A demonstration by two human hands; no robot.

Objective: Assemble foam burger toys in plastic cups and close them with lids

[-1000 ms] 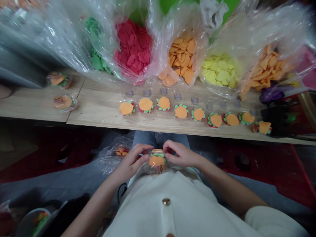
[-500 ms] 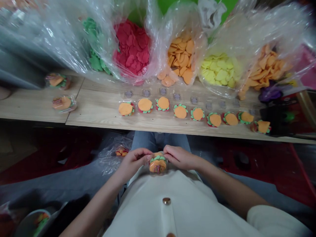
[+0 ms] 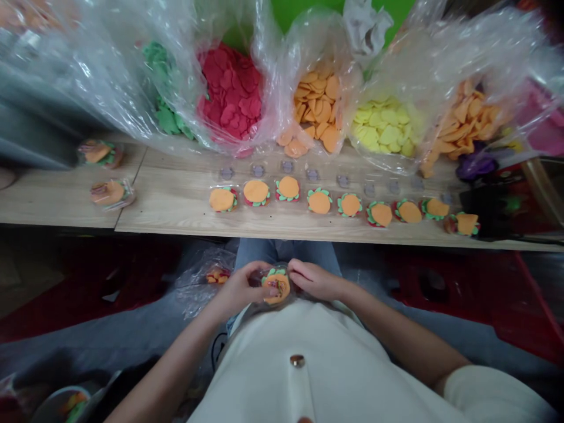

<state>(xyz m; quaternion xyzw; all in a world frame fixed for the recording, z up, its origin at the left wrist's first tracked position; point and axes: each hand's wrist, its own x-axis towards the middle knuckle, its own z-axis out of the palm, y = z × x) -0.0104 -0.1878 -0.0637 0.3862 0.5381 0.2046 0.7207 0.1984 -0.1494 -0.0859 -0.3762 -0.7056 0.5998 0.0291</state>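
Observation:
Low in front of my shirt, a toy burger in a clear plastic case (image 3: 278, 284) is held between both hands, its orange bun with a small printed label facing up. My left hand (image 3: 245, 289) grips its left side, thumb lying over the top. Closed fingers of my right hand (image 3: 314, 279) press at the right edge of the case. On the table ahead stands a row of toy burgers (image 3: 319, 201) in clear cases with their lids open. Two closed cased burgers (image 3: 111, 192) lie apart at the left.
Clear plastic bags along the back hold red foam pieces (image 3: 231, 94), orange pieces (image 3: 319, 106), yellow pieces (image 3: 385, 126) and green pieces (image 3: 167, 114). Below the wooden table (image 3: 176, 217), a plastic bag (image 3: 194, 288) lies left of my legs. A bin (image 3: 59, 399) stands at lower left.
The cased burger has turned and tilted so its top faces up more. My left thumb has moved onto its top, while my right hand stays at its right edge.

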